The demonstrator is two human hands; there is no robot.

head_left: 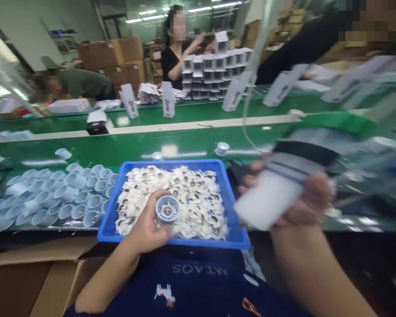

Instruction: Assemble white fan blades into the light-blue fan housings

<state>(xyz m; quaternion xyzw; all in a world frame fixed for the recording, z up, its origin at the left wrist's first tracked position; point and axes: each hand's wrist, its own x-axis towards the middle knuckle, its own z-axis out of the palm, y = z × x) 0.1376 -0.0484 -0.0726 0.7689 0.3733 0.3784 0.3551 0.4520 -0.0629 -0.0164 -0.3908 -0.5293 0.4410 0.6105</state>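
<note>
Pale blue plastic cups lie packed on the green counter, left of the blue tray of white-backed metal discs. Left hand grips one cup over the tray; right hand holds a blurred white sleeve. Risk: fumbled grip scatters discs.
</note>
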